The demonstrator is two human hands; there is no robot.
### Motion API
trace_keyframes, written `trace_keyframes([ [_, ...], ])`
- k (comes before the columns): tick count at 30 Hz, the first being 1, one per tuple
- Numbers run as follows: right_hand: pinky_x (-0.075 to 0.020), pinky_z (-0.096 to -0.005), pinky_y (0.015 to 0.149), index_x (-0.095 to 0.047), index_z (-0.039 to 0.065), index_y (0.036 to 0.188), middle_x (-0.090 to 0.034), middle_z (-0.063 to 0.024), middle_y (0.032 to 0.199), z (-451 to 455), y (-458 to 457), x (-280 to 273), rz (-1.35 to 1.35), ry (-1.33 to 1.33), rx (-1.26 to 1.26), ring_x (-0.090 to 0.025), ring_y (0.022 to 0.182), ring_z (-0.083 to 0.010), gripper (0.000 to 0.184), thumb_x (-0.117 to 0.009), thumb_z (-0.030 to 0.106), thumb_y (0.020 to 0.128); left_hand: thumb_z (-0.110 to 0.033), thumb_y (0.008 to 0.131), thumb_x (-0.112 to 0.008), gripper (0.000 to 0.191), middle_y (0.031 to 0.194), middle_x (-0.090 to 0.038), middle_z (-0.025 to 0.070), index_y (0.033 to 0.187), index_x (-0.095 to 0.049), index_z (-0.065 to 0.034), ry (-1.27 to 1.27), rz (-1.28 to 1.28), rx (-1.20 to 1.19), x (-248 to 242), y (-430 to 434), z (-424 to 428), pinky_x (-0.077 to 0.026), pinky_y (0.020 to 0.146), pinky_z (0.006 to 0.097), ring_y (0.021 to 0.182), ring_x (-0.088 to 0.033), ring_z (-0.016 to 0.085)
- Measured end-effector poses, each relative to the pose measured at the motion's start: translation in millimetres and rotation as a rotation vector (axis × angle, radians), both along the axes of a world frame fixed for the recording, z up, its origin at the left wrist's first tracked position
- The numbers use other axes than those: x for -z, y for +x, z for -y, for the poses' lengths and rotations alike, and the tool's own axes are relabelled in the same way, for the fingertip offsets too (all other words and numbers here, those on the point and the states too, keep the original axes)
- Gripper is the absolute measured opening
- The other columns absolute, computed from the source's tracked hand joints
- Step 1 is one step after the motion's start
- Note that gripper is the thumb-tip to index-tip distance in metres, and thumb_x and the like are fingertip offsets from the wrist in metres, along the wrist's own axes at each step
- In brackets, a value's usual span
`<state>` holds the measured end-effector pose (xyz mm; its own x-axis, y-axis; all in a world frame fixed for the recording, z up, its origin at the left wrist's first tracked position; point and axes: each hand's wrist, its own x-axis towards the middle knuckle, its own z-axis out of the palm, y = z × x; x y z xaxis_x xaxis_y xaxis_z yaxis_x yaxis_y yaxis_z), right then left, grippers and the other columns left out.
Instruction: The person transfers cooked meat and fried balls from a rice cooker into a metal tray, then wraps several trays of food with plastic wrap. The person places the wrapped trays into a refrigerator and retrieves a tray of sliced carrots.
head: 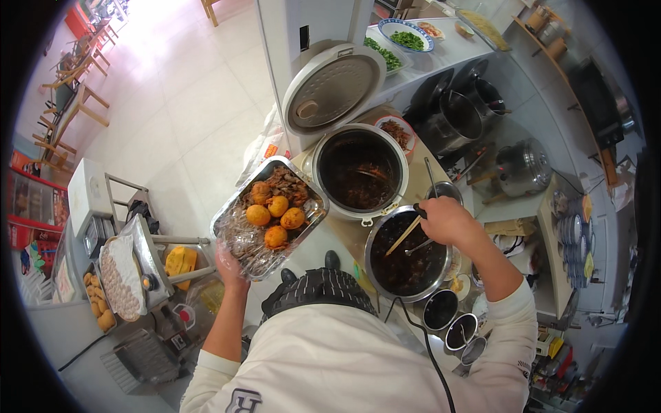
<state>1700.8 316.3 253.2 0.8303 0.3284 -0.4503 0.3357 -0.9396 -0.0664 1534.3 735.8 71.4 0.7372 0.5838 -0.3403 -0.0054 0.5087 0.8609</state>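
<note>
My left hand (231,266) grips the near left edge of a rectangular metal tray (321,200). Several orange-brown eggs (279,206) lie in it on shredded dark meat (285,185), with crumpled clear plastic film (233,235) over part of the tray. Wooden chopsticks (402,237) are in my right hand (448,221); their tips reach into a wide steel basin (370,268) of dark sauce. Something black shows at that hand's fingers, its kind unclear. A metal spoon or ladle (416,248) rests in the basin. Beyond stands an open rice cooker (404,173) with dark residue inside.
The cooker's lid (335,88) stands raised against a pillar. A bowl of shredded food (396,133) sits behind the cooker. Small metal pots (440,310) line the right side. At left are a tray of pale round pieces (121,281) and a metal stand (188,239). A black cable (431,343) crosses my right side.
</note>
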Motion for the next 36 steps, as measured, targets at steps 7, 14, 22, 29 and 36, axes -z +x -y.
trace_keyframes([
  [7,-0.0512,-0.0363,0.055,-0.064,-0.005,0.092,-0.065,-0.0158,0.07,-1,6,-7,-0.472,0.231,0.305,-0.064,0.056,-0.0249,0.022,-0.062,0.017,0.088,-0.038,0.109,-0.037,0.045,0.117,-0.064,0.0105,0.127,-0.053,-0.0001,0.024,0.006,0.008,3,0,-1,-0.054,0.091,0.0366,0.102,-0.066,0.021],
  [14,-0.04,-0.0286,0.039,-0.06,-0.001,0.088,-0.055,-0.0052,0.06,13,-2,13,-0.642,0.622,0.542,-0.054,0.045,-0.0133,0.016,-0.062,0.015,0.092,-0.037,0.108,-0.037,0.044,0.12,-0.063,0.0107,0.129,-0.052,-0.0002,0.048,0.037,0.026,9,2,-3,-0.055,0.09,0.037,0.105,-0.065,0.022],
  [22,-0.038,-0.027,0.039,-0.056,0.001,0.083,-0.056,-0.0047,0.063,-5,-18,45,-0.664,0.738,0.62,-0.052,0.045,-0.0123,0.015,-0.06,0.013,0.092,-0.036,0.108,-0.037,0.044,0.119,-0.064,0.0113,0.128,-0.052,0.0003,-0.01,0.015,0.023,0,4,-1,-0.056,0.089,0.0368,0.102,-0.066,0.022],
  [29,-0.0349,-0.0245,0.037,-0.053,0.004,0.083,-0.057,-0.0046,0.066,33,-33,47,-0.815,1.047,0.84,-0.047,0.042,-0.01,0.017,-0.057,0.014,0.096,-0.036,0.108,-0.038,0.044,0.117,-0.064,0.0115,0.128,-0.052,0.0002,0.053,0.02,0.017,0,3,0,-0.056,0.089,0.0367,0.1,-0.067,0.022],
  [36,-0.0344,-0.0231,0.036,-0.055,0.003,0.087,-0.058,-0.0045,0.068,41,-52,40,-0.745,1.092,0.844,-0.047,0.042,-0.0094,0.014,-0.056,0.014,0.096,-0.034,0.108,-0.04,0.039,0.119,-0.062,0.0097,0.128,-0.051,-0.0019,0.089,0.032,0.031,5,3,-4,-0.054,0.091,0.0353,0.105,-0.064,0.02],
])
